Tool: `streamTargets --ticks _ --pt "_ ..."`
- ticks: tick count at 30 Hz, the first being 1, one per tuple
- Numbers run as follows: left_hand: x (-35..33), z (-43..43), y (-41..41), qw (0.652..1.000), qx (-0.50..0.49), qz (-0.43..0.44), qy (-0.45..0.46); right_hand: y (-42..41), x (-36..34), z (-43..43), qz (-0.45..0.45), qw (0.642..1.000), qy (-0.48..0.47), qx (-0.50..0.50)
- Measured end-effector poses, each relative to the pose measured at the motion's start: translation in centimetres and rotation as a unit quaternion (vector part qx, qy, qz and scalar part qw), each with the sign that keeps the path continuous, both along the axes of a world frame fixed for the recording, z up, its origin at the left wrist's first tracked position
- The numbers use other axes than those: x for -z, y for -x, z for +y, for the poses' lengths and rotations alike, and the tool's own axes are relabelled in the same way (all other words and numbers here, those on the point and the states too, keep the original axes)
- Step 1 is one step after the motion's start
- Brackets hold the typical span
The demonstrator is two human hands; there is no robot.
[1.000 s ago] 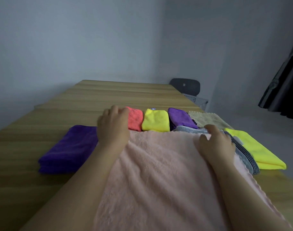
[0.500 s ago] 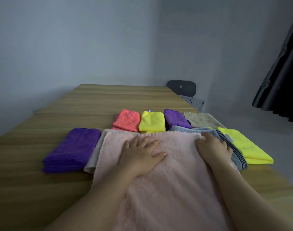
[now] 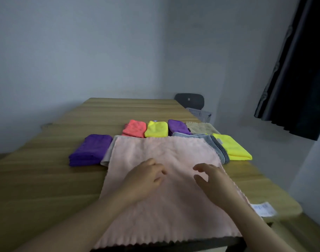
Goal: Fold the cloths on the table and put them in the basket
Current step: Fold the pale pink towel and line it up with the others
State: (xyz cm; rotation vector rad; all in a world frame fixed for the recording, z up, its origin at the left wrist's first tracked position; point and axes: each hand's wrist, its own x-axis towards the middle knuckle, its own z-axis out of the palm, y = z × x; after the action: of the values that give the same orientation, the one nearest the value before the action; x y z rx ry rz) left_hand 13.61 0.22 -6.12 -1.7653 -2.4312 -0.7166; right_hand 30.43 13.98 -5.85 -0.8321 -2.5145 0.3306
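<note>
Wooden table [image 3: 46, 179] fills the view, grey walls behind. Nearest, the pink towel [image 3: 164, 153] lies spread flat, its scalloped near edge at or just over the table's near edge, and a white label [image 3: 263, 209] sticks out on its right side. Both hands have pulled back from the towel's far edge to its middle. The left hand [image 3: 146, 177] is low over the towel with loosely curled fingers, gripping nothing; whether it touches is unclear. The right hand [image 3: 212, 180] hovers just beside it, fingers spread and relaxed, also empty. Smoothing looks finished, so the first fold of this towel is likely next; it is not yet folded. A grey striped towel [image 3: 217, 145] pokes out from under its far right corner, and a pale cloth edge [image 3: 108, 153] shows under the left. Folded dark purple cloth [image 3: 91, 150] sits just left, yellow cloth [image 3: 232, 147] right. Beyond, in a row: coral cloth [image 3: 134, 128], small yellow cloth [image 3: 156, 129], small purple cloth [image 3: 178, 127], beige cloth [image 3: 201, 128]. Bare wood left and far gives room; the right edge is close. The basket [image 3: 199, 112] sits off the table's far right corner by a dark chair [image 3: 190, 100], well apart from the hands.
</note>
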Motion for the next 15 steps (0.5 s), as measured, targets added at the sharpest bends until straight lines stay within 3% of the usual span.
streamTargets --ticks 4,8,15 --pt "0.9 -3.5 -2.4 0.998 0.041 0.001 0.043 -3.1 0.5 -2.6 -0.008 0.997 -0.024 -0.069" --pt "2.4 -6.5 -2.8 0.992 0.074 0.038 0.094 -5.3 1.8 -3.4 -0.115 0.983 -0.016 -0.143" --pt "2.0 -7.9 -3.5 0.98 0.05 0.054 0.186 -6.5 2.8 -3.8 -0.173 0.972 -0.067 -0.145"
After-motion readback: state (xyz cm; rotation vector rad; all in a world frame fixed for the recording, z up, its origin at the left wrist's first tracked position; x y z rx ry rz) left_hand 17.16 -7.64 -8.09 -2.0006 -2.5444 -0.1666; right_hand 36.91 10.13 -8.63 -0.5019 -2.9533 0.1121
